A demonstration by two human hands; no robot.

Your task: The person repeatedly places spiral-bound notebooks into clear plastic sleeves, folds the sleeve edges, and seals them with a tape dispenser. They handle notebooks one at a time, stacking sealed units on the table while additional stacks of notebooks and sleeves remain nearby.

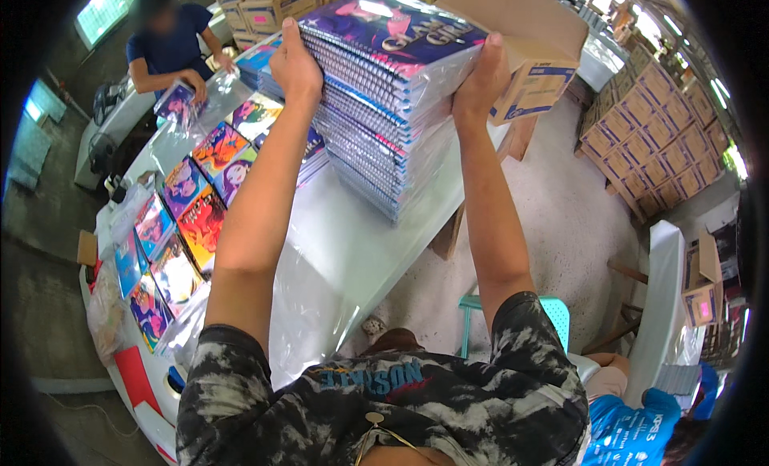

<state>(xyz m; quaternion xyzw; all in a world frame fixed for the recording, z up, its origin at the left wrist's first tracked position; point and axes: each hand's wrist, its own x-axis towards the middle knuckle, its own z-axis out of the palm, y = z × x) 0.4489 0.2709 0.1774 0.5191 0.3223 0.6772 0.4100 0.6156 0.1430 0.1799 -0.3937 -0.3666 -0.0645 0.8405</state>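
A tall stack of spiral notebooks in clear plastic stands upright on the white table, its wire bindings facing me and a dark purple cover on top. My left hand presses against the upper left side, thumb up along the edge. On the upper right corner my right hand grips the same stack, thumb near the top cover. Most fingers of both hands are hidden behind the notebooks. An open cardboard box sits just beyond my right hand.
Rows of colourful notebooks lie along the left of the plastic-covered table. Across it, a co-worker handles a wrapped notebook. Stacked cartons stand at right. A teal stool is beside me; another person in blue is lower right.
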